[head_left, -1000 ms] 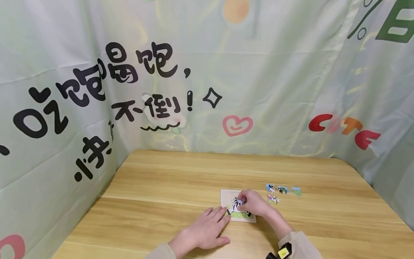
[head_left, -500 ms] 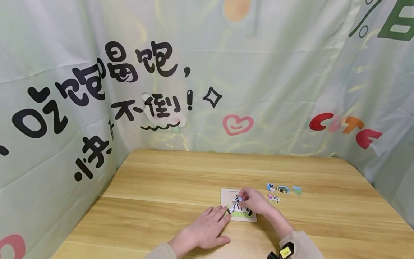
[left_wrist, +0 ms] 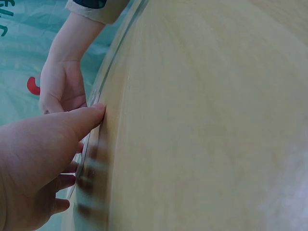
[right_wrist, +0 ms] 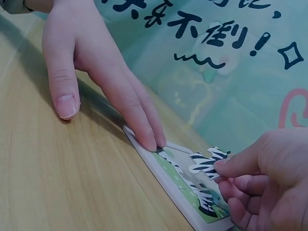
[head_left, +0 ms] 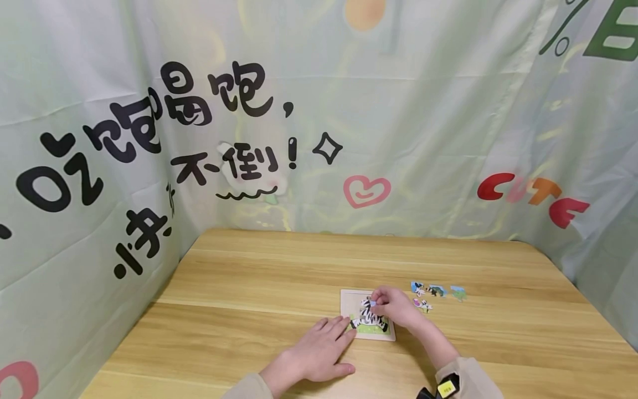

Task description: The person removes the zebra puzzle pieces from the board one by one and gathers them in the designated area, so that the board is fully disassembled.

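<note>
A small jigsaw board with a pale frame lies on the table, partly filled with a zebra picture on green grass. My left hand lies flat with straight fingers, its fingertips on the board's left edge. Thumb and fingers of my right hand pinch a zebra-striped puzzle piece. In the right wrist view this piece is tilted, close over the board's upper part. My left thumb points along the table in the left wrist view, where the board is hidden.
Several loose puzzle pieces lie right of the board: a row with one blue-edged piece, a dark-patterned piece and a blue-green piece, plus a pink-and-white piece nearer. A printed cloth hangs behind the wooden table.
My right hand has shifted slightly to the right over the board, and more of the zebra picture shows beside its fingers. My left hand has stayed in place.
</note>
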{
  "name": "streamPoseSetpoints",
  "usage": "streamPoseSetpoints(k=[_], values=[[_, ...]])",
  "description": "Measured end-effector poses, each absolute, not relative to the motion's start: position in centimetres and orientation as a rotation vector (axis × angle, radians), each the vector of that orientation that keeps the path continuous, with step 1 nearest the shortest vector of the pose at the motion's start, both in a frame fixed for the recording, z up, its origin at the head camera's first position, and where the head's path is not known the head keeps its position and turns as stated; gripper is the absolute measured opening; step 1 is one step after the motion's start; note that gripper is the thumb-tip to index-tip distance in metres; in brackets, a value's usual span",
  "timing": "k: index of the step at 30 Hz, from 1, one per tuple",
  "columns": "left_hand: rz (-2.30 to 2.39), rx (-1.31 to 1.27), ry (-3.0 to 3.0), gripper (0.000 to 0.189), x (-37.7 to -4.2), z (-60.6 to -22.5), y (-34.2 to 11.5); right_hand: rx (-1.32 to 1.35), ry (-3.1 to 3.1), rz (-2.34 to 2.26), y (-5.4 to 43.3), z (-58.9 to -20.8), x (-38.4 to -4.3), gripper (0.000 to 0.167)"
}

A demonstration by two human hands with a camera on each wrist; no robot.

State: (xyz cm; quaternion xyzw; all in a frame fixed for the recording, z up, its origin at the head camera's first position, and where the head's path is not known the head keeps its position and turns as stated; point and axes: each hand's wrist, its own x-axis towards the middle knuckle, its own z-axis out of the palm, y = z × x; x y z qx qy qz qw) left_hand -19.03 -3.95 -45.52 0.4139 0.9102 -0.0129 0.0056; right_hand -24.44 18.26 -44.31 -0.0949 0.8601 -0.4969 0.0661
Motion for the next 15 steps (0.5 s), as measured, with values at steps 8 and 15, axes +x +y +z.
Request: streamPoseSetpoints(k=[8,15], values=[[-0.042,1.301,2.854,0.069,-18.9,-45.3,-3.8,-0.320,2.557,-1.592,20.6,-44.2,-24.1,0.018],[-0.051,1.285,2.848,0.069,-18.9,-45.3,-3.9,-0.202,2.547,-1.668,24.9,-44.3,-23.9,0.021]])
